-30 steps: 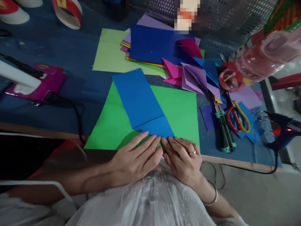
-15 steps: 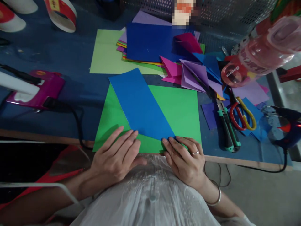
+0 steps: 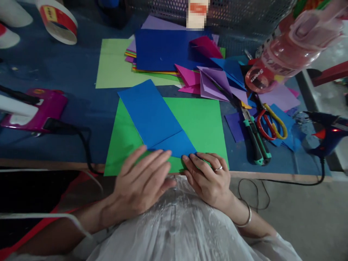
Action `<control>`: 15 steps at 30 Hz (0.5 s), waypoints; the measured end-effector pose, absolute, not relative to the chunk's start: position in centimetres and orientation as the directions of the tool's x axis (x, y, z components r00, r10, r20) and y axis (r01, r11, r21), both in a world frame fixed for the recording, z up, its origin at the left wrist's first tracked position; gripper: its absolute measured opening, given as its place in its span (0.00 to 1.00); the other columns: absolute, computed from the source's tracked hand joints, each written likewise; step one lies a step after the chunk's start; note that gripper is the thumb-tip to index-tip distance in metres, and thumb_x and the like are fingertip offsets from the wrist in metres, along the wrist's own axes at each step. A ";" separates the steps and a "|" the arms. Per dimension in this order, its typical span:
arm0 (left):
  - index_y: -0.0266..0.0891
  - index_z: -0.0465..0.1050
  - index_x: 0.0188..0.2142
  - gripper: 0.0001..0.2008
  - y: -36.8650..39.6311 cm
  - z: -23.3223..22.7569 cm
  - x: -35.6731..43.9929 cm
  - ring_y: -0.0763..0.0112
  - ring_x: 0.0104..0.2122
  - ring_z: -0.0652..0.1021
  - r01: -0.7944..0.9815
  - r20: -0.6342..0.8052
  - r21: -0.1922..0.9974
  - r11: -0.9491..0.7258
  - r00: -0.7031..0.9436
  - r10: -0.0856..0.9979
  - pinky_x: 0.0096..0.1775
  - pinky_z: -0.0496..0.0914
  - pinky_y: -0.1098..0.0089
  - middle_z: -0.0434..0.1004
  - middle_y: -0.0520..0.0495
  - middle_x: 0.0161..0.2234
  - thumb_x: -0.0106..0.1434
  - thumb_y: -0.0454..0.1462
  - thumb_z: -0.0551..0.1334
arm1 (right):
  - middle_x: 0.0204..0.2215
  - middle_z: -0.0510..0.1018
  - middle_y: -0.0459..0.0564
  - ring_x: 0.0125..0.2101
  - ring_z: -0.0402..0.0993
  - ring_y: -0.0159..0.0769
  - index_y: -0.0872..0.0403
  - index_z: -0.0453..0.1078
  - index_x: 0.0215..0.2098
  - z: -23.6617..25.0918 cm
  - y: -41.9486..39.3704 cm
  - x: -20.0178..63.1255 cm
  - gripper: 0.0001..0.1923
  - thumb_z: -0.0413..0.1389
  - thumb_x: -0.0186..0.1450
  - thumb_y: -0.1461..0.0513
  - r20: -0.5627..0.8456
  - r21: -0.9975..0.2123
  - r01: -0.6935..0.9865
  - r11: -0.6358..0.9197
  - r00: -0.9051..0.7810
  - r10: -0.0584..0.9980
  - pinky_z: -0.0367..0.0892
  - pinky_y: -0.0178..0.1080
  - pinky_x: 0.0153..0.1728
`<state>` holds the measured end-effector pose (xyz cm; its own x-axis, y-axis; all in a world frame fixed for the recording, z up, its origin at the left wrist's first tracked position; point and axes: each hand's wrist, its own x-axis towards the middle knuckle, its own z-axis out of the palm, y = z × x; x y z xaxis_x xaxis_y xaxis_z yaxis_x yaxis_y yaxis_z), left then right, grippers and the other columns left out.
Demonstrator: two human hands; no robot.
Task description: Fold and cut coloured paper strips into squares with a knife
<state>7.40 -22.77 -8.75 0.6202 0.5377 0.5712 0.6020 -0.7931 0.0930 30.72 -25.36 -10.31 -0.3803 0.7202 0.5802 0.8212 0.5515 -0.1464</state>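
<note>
Lying slantwise on the green sheet at the table's near edge, the blue strip is pinned flat — left hand and right hand spread open, nothing gripped, fingertips pressing its folded near end so the crease holds.

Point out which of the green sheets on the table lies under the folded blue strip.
The bright green sheet at the table's near edge, where the blue strip lies across it with both hands at its near end. The pale green sheet lies farther back, partly under the paper stack.
</note>
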 end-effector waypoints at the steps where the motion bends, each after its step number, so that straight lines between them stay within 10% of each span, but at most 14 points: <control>1: 0.29 0.75 0.48 0.11 -22.7 -8.9 7.9 0.56 0.53 0.84 0.539 0.569 0.105 -0.836 0.657 0.495 0.64 0.71 0.54 0.86 0.32 0.49 0.75 0.38 0.61 | 0.43 0.88 0.46 0.45 0.81 0.37 0.53 0.81 0.51 -10.3 -25.4 30.7 0.11 0.58 0.76 0.60 0.582 -0.145 0.822 0.550 -0.379 0.720 0.70 0.42 0.51; 15: 0.25 0.77 0.46 0.14 -22.0 -8.9 9.1 0.56 0.47 0.87 0.540 0.532 0.019 -0.841 0.707 0.466 0.52 0.81 0.60 0.87 0.33 0.46 0.75 0.40 0.64 | 0.46 0.88 0.43 0.47 0.79 0.37 0.48 0.81 0.53 -10.5 -25.7 31.2 0.12 0.61 0.73 0.62 0.555 -0.179 0.829 0.530 -0.359 0.750 0.68 0.43 0.54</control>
<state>9.11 -22.01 -8.93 0.7071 0.4660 0.5319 0.5404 -0.8412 0.0185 31.19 -25.65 -10.48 -0.3593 0.7499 0.5554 0.8290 0.5298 -0.1791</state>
